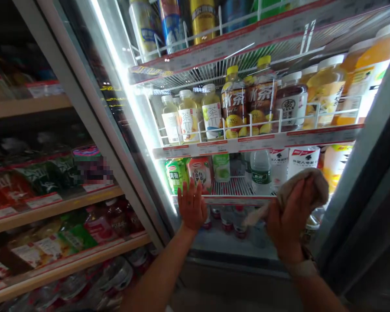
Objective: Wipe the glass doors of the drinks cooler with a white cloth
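My left hand is raised with its fingers stretched out and holds nothing. Its fingertips are in front of a red tea carton, beside a green carton on the lower cooler shelf. Whether the hand touches anything there, I cannot tell. My right hand is closed around a bunched beige cloth, one end of which hangs out to the left, blurred. Behind the cloth stand white pouches and a clear water bottle with a green label.
A lit drinks cooler fills the middle, its wire shelf edge holding several tea bottles. Cans line the upper shelf. To the left, beyond a metal frame, wooden shelves carry packed drinks. Bottles stand low down.
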Available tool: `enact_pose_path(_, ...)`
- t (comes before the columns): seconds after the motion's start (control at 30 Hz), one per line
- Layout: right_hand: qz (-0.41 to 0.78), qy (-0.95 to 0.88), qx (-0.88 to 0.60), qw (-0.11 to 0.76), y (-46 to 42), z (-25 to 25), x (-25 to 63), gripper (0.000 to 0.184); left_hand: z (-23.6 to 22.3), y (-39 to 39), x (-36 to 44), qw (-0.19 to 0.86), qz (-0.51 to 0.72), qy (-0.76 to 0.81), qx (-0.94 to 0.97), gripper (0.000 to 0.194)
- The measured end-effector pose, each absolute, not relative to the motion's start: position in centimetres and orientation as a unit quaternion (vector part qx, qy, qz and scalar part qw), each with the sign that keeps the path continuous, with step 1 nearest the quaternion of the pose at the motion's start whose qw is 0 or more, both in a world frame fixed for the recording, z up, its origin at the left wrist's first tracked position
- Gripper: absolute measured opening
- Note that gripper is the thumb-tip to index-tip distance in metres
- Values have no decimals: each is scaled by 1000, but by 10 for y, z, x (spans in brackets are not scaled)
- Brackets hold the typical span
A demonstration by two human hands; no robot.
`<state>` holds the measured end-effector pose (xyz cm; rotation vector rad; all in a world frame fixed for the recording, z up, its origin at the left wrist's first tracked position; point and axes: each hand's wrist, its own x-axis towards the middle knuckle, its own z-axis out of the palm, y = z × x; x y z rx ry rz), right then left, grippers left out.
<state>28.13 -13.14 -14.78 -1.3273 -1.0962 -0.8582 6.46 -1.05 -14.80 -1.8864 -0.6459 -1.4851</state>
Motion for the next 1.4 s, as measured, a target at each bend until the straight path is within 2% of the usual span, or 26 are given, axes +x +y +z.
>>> enact_pose_path(0.33,-377,-494,-577,530,-100,-149,208,67,-147,-13,64,341,-555,-260,-713,59)
enact_pose_path(0.6,-315,-653,-515,458,-89,-171,168,67,-147,-10,63,350,-555,-265,-707,56)
enact_pose_path(0.8,-313,-692,-494,422,-93,-177,170,65,-145,-10,62,346,-558,-260,-708,56)
enact_pose_path(0.93,-332,-626,-543,451,-106,-164,197,70,-146,-11,61,332,-551,-256,-721,58)
enact_pose_path(1.2,-354,-440,-574,593,-136,-137,289,71,-145,-11,63,335,-556,-250,-719,60)
enact_pose_path(1.3,-354,-443,-573,592,-134,-140,284,71,-146,-12,63,332,-555,-252,-720,61)
enact_pose_path(1.4,-344,-503,-582,538,-122,-162,244,71,-147,-12,63,331,-553,-258,-720,61)
